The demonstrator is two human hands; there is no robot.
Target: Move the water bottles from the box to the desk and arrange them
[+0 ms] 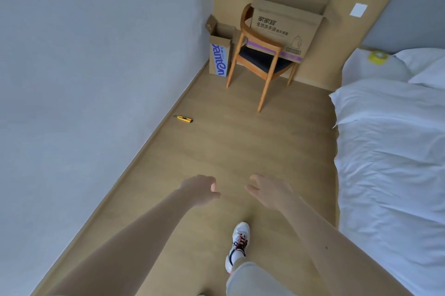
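Both arms are stretching out ahead over the floor w/ nothing in them. The left hand (pixel 198 189) is hanging loosely curled, and the right hand (pixel 268 193) is doing the same, fingers relaxed and empty. No water bottles are showing. They're prob. sitting inside one of two open boxes at the far end: the tall narrow box (pixel 219 54) w/ blue lettering in the far-left corner, or the big carton (pixel 286 23) sitting on the chair (pixel 260 59) just right of it. I can't tell which. No desk is showing either. Full bottles are likely going to feel heavyish, smooth, a bit squashy mid-body — I'd be taking each round the body or by the neck. A yellow utility knife (pixel 183 118) is lying near the left wall.
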